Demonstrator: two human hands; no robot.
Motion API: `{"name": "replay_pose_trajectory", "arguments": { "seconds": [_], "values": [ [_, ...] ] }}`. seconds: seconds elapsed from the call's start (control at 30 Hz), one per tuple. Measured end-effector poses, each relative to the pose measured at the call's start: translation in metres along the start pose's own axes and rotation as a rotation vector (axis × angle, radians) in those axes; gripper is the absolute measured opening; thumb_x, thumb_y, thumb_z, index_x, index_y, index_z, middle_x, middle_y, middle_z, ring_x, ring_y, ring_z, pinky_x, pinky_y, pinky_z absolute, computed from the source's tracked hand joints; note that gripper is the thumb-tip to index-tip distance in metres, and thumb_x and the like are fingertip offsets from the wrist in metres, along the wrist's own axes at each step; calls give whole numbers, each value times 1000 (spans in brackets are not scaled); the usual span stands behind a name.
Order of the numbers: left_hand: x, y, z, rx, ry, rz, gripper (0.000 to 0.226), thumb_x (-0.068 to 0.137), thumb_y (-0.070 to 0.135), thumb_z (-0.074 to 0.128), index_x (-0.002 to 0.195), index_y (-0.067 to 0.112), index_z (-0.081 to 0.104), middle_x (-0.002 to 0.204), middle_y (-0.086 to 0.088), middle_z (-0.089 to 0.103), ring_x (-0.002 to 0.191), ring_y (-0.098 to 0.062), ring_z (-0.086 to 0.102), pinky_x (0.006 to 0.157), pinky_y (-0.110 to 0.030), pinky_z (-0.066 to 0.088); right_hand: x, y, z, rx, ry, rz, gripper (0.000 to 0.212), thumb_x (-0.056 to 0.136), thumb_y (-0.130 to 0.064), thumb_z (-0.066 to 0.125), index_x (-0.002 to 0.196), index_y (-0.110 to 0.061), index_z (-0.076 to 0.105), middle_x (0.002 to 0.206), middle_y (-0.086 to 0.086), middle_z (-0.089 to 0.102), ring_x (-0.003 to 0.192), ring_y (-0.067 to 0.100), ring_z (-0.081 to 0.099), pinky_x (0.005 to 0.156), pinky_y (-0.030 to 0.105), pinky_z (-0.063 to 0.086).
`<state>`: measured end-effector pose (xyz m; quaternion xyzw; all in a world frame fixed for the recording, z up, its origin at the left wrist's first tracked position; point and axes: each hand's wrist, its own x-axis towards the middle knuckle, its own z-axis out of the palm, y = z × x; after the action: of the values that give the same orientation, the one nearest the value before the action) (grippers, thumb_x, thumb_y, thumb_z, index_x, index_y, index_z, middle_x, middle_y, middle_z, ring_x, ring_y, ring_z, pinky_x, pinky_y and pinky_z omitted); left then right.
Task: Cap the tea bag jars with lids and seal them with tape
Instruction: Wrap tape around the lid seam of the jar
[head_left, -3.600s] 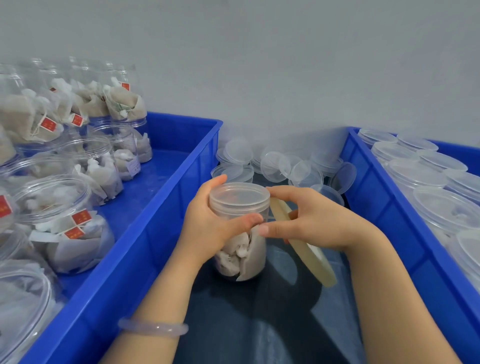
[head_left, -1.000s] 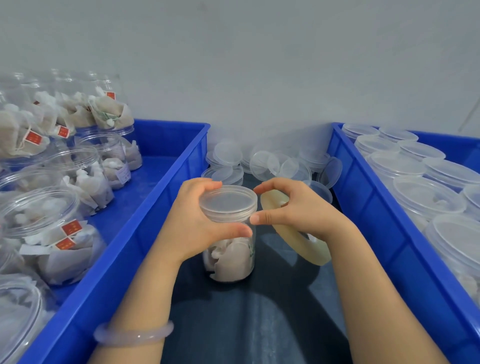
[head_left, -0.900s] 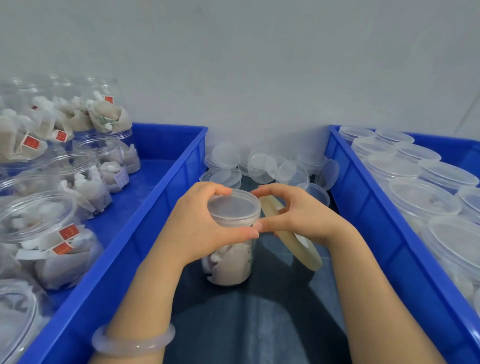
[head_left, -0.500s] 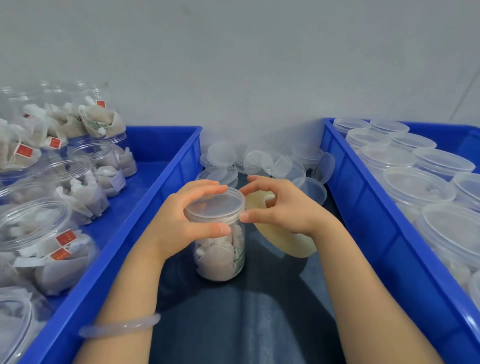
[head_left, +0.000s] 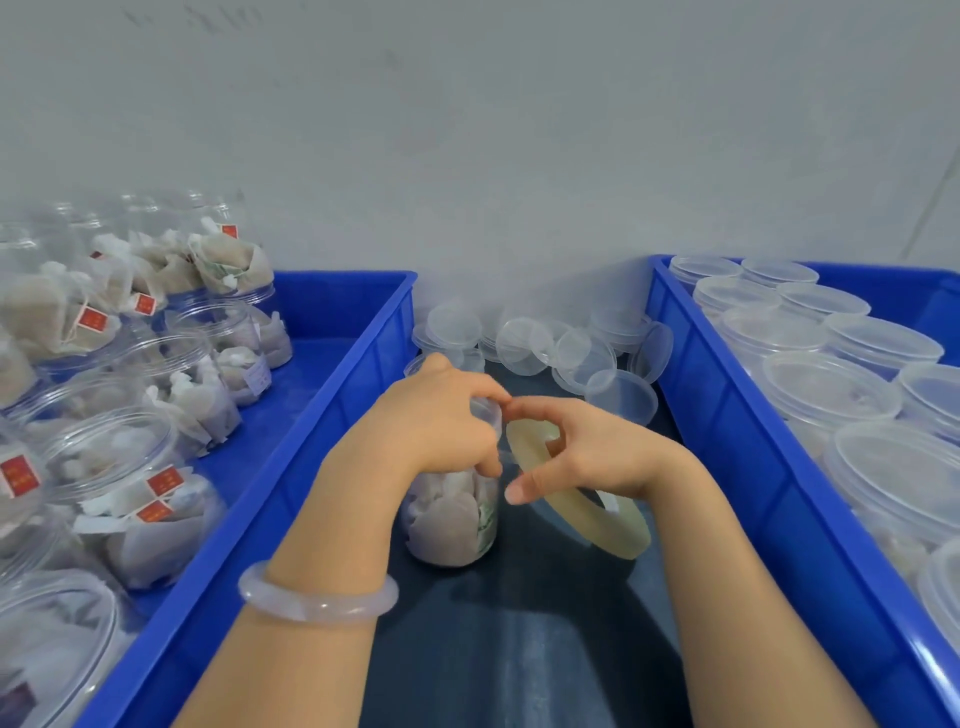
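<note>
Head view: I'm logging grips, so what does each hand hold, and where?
Left hand grips the jar around its top; right hand holds the tape roll by its upper part.

Head view, close, forward and down

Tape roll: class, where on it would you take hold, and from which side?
Probably the upper rim of the tape roll, from the right, fingers hooked through its open centre. It is a thin ring, held tilted beside the jar, which blocks its left; the right hand holds it so.
</note>
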<state>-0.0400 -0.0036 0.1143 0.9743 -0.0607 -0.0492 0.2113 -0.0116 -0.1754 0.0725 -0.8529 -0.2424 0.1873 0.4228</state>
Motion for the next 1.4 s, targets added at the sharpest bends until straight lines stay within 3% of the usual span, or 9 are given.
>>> {"name": "replay_pose_trajectory", "arguments": {
  "seconds": [0.2,0.5,0.6,0.73,0.83,0.93,1.2,1.3,1.4],
  "values": [
    [-3,2,5,35,42,3,36,66,21,73,83,40,47,99,7,38,90,-20,48,72,-35,39,-7,-11,17,-188,341,0,50,70,-38,79,116,-37,60,150,-7,35,142,2,17,97,23,24],
    [1,4,4,18,-1,116,29,64,18,78,77,27,54,84,12,54,75,-8,51,61,-29,37,-7,-24,19,-249,494,-28,36,62,-23,85,84,-31,57,148,8,37,141,10,24,86,19,24],
    [0,-2,5,16,3,139,32,67,22,78,84,31,51,85,14,51,76,-5,47,60,-27,32,-2,-32,15,-267,399,40,37,63,-24,85,78,-32,52,119,2,53,100,13,52,67,22,36],
    [5,-2,9,86,22,59,46,67,25,76,100,24,43,86,14,44,83,-12,44,67,-31,34,-1,-38,12,-324,318,94,39,62,-26,86,83,-27,53,90,-7,50,72,3,45,52,22,33],
    [10,5,12,75,25,-36,34,63,23,71,85,23,45,88,5,50,79,-15,43,68,-33,32,-3,-39,14,-339,352,75,34,64,-25,85,70,-27,52,105,0,58,96,17,56,61,25,36],
    [13,9,19,28,81,-42,24,61,19,65,74,24,45,85,3,54,89,-21,46,82,-43,30,-7,-33,21,-379,379,25,33,75,-17,75,60,-27,48,130,10,56,143,14,23,76,25,30],
    [24,11,21,19,214,-46,12,61,16,58,66,20,48,82,0,57,91,-26,50,81,-43,30,-34,-25,55,-449,676,-49,32,82,-8,55,61,-29,43,154,9,30,107,30,60,67,28,33],
    [33,5,16,-3,331,-169,8,69,15,50,66,19,44,75,0,50,87,-27,48,77,-39,30,-45,-17,67,-378,688,-247,36,73,-12,65,53,-28,40,140,5,51,117,-1,50,69,31,41],
    [41,9,16,69,203,-50,9,69,15,58,68,20,50,79,0,60,89,-26,55,86,-43,33,-38,-1,56,-318,625,-66,29,78,-19,69,59,-28,50,142,4,50,125,-3,41,83,35,46]
  ]
}}
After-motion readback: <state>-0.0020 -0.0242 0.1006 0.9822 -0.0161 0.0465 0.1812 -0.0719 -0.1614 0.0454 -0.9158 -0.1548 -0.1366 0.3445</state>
